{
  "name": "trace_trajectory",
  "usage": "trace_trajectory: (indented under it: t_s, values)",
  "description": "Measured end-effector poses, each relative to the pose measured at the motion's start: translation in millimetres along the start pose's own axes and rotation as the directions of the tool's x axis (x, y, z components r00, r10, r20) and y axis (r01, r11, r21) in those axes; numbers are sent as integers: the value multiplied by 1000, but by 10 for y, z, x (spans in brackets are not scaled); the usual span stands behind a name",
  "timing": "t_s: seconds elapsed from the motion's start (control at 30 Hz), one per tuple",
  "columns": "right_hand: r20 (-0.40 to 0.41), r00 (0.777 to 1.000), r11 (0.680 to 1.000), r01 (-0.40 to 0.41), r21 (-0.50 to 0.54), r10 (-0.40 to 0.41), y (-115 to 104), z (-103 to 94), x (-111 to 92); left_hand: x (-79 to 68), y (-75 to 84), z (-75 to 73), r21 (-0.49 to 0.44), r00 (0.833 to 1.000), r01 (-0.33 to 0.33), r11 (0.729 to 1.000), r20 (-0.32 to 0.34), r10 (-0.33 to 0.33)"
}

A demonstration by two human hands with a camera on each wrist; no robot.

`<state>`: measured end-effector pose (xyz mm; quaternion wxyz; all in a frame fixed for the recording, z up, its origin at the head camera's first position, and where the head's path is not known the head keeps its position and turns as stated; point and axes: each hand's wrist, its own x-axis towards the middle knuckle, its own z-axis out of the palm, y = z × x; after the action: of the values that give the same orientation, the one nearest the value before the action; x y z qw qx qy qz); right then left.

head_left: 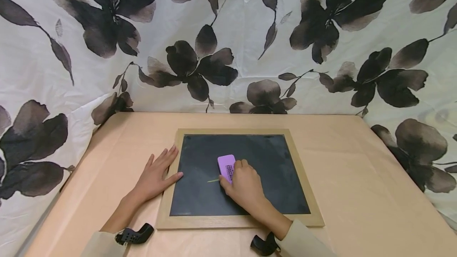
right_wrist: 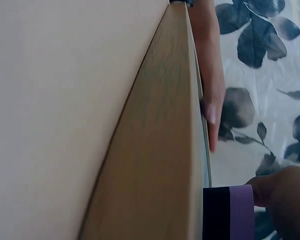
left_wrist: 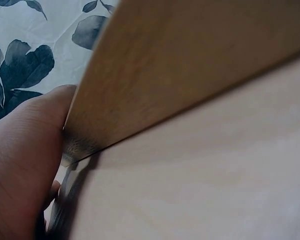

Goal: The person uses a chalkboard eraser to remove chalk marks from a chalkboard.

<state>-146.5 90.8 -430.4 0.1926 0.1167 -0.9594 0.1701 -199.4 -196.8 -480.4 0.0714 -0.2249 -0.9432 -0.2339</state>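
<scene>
A small chalkboard (head_left: 278, 185) in a light wooden frame (head_left: 200, 222) lies on the table. My right hand (head_left: 246, 181) grips a purple eraser (head_left: 225, 162) against the board's dark surface, near its middle. In the right wrist view the eraser (right_wrist: 241, 212) shows a purple back and a dark felt layer. A short yellowish chalk line (head_left: 212, 181) runs up to the eraser's left side. My left hand (head_left: 155, 175) rests with fingers spread along the frame's left edge, its thumb on the frame. Only part of that hand (left_wrist: 25, 155) appears in the left wrist view, beside the frame's side.
A peach-coloured cover (head_left: 357, 193) spreads over the table around the board. Behind and at both sides hangs a white cloth (head_left: 250, 19) with dark flowers. Black wrist devices sit on the left wrist (head_left: 135, 234) and the right wrist (head_left: 265, 245).
</scene>
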Motion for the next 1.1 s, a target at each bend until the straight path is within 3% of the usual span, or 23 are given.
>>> trace_trajectory:
  t_s: [0.2, 0.43, 0.7, 0.87, 1.1]
  values:
    - [-2, 997, 996, 82, -26, -82, -309, 129, 72, -14, -9, -26, 5, 1000, 5, 1000, -5, -5]
    - [101, 979, 984, 179, 6, -179, -469, 162, 94, -18, -31, -21, -4, 1000, -1, 1000, -19, 1]
    - [239, 943, 971, 209, 116, -232, -235, 6, 47, -12, -4, 29, -6, 1000, -9, 1000, -13, 9]
    - [185, 967, 984, 161, 79, -173, 34, -87, -7, -8, 11, 31, -7, 1000, -17, 1000, -5, 17]
    - [107, 994, 999, 20, 28, -23, 447, -226, -64, -10, 12, -1, 6, 1000, -14, 1000, -5, 14]
